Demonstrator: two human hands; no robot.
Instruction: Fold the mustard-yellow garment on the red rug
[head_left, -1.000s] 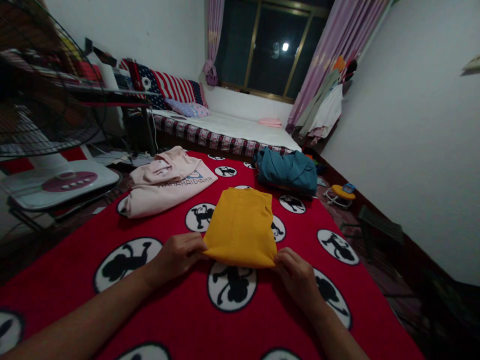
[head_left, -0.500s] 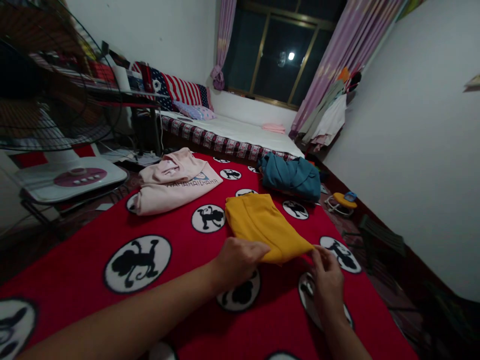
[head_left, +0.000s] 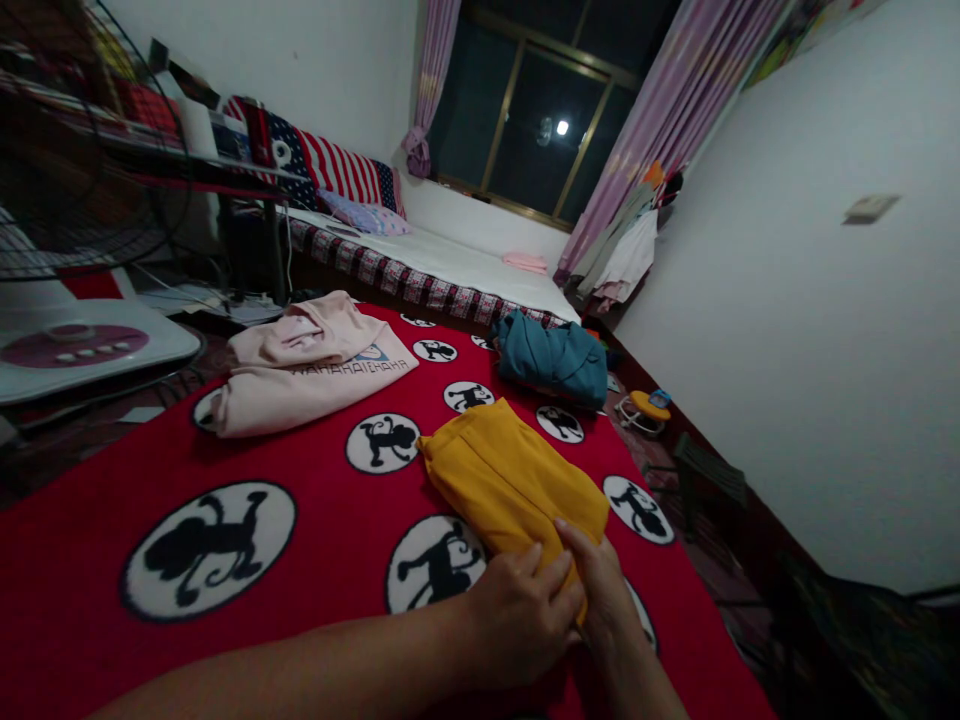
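A folded mustard-yellow garment (head_left: 510,470) lies at a slant on the red blanket (head_left: 315,540), which is printed with black monkeys in white circles. My left hand (head_left: 521,615) grips the garment's near end with curled fingers. Right beside it, my right hand (head_left: 604,580) pinches the same end, its thumb on top of the cloth and its other fingers mostly hidden beneath. The two hands are close together, nearly touching. Whether the garment is a shirt or trousers cannot be made out.
Beyond lie a folded pale pink sweatshirt (head_left: 315,365) on the left and a rolled teal garment (head_left: 551,358) on the right. A fan (head_left: 82,345) stands at the left edge. Behind is a bed (head_left: 457,255); a small yellow-topped stool (head_left: 646,408) sits by the right wall.
My left hand has moved right and nearer to me, beside my right hand. The yellow garment's near end is drawn towards me and gathered between both hands. The view has shifted right.
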